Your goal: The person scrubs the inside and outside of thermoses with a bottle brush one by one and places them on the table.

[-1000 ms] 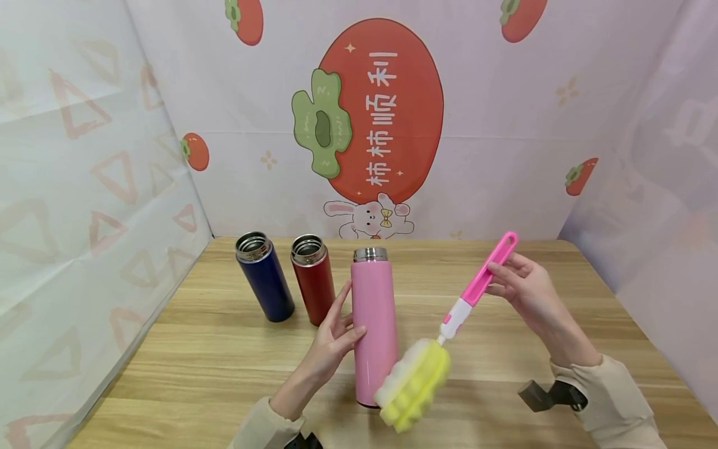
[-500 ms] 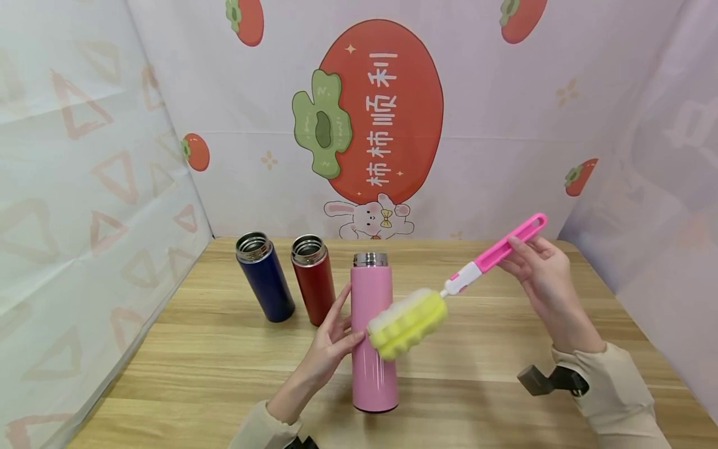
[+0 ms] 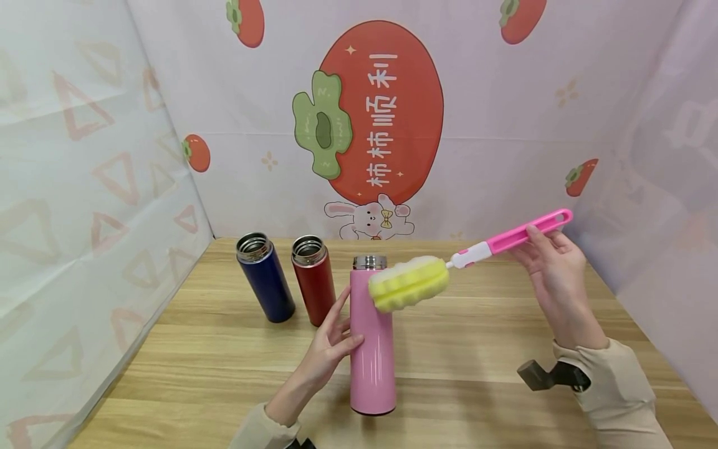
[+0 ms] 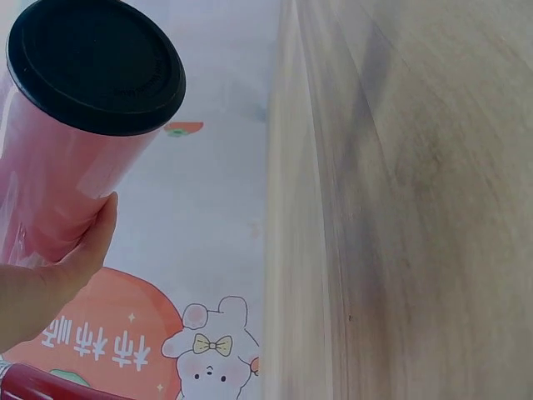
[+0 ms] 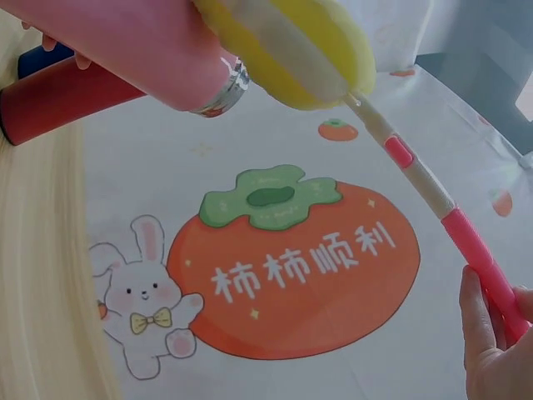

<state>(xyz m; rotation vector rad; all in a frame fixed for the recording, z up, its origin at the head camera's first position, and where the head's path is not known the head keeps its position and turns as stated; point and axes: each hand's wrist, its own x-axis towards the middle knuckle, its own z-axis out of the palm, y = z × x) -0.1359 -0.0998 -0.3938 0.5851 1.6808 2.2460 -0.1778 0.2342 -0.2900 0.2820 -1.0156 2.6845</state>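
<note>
A tall pink thermos bottle with a steel rim stands nearly vertical in the head view, its mouth at the top. My left hand grips it from the left side, thumb across the front. The left wrist view shows its dark base from below, lifted off the table. My right hand pinches the pink handle of a bottle brush, which slants down to the left. The yellow and white sponge head overlaps the bottle's upper right side; I cannot tell whether they touch.
A blue thermos bottle and a red one stand uncapped on the wooden table, left of the pink one. A printed cloth hangs behind the table, with pale sheets at both sides.
The brush has swung up from near the pink bottle's base to just below its mouth. My right hand has shifted up and right. The bottle's mouth sits slightly lower in the head view.
</note>
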